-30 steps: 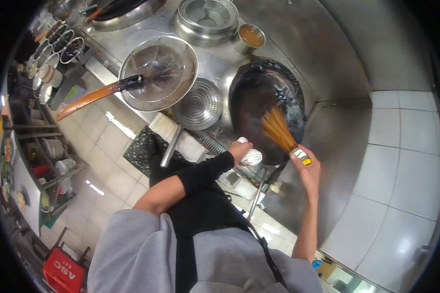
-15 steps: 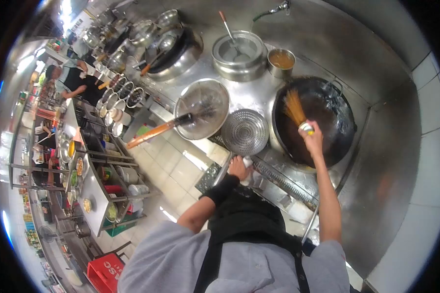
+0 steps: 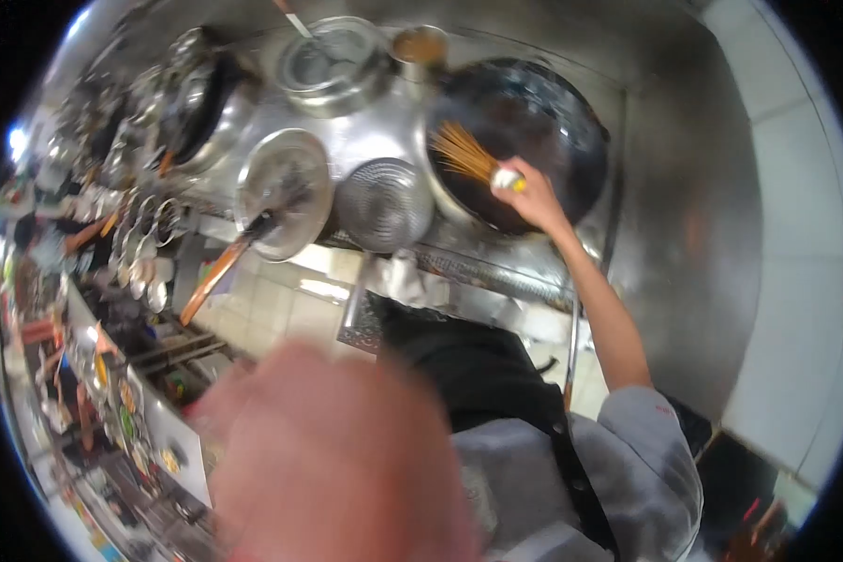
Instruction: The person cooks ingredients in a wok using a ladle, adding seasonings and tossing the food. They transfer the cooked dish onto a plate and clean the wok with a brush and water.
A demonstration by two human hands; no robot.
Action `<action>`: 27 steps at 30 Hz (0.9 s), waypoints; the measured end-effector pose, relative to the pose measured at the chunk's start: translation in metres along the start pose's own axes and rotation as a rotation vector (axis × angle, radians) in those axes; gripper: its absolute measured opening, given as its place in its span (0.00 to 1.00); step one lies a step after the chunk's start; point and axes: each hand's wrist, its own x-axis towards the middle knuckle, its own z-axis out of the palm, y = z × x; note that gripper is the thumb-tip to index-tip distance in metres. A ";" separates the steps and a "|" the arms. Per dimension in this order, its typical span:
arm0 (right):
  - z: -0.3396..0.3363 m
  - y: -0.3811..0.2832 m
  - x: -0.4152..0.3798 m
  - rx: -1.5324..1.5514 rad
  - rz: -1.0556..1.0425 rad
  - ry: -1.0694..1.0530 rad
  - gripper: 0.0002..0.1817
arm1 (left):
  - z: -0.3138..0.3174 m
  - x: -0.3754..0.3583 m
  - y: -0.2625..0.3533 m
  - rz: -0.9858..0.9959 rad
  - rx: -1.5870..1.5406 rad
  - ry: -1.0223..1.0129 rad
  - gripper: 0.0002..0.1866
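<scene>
My right hand point(image 3: 531, 195) is wrapped round the handle of a bristle brush point(image 3: 464, 153), whose tan bristles fan out over the left side of a large dark wok point(image 3: 571, 155). Very close to the camera, my left hand point(image 3: 332, 459) is a big blur in the lower part of the view; its fingers cannot be made out. A white cloth point(image 3: 405, 279) lies at the stove's front edge, below a perforated metal strainer point(image 3: 384, 204). Left of the strainer rests a round mesh skimmer point(image 3: 284, 192) with a wooden handle.
Behind the strainer stand a steel pot point(image 3: 332, 70) with a ladle and a container of brown liquid point(image 3: 420, 47). Another wok point(image 3: 206, 112) is at upper left. A co-worker point(image 3: 61, 245) stands at far left, near a counter point(image 3: 173, 440) with dishes.
My left hand has left the stove's front edge and come up close to the camera. The view has shifted, and my right hand with the brush is now nearer the wok's front left.
</scene>
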 end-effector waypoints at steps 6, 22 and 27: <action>-0.025 0.061 0.033 -0.660 0.353 0.436 0.23 | 0.008 -0.007 0.013 0.079 -0.380 -0.406 0.13; -0.010 0.036 0.023 -0.456 0.169 0.112 0.22 | -0.003 0.002 -0.007 0.022 -0.621 -0.604 0.11; -0.046 0.044 0.024 0.328 0.500 -0.124 0.22 | -0.001 0.008 -0.003 -0.020 -0.659 -0.666 0.13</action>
